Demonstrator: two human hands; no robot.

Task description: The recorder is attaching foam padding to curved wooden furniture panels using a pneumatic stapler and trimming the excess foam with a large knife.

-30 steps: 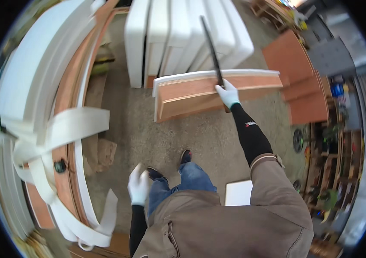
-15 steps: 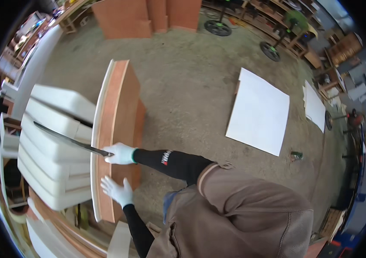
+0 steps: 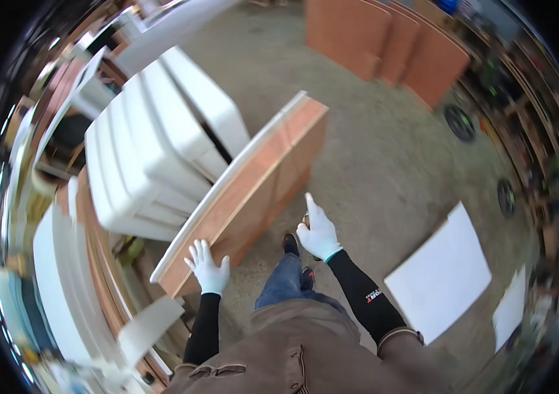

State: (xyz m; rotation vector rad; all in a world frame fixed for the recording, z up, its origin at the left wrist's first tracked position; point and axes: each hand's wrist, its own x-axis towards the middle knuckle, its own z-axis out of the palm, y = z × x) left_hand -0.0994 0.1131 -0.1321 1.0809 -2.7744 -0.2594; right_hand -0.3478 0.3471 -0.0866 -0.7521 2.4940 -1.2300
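A long reddish-brown plywood panel box with a white edge strip stands on its side, slanting from near left to far right. My left hand, in a white glove, lies open with fingers spread on the box's near end. Apart from the box, over the floor to its right, is my gloved right hand. Its index finger stretches out while the other fingers are curled. Small dark and metallic bits show beside the fingers and below the palm; most of what it holds is hidden.
Against the box's left side stand large white ribbed moulded shells. Curved boards lie at the near left. A white sheet rests on the floor at right. Brown panels stand at the back, close to shelving.
My right hand has moved off the box to the right. The long dark strip it held across the white shells no longer shows there. My view has turned; my left hand remains on the box.
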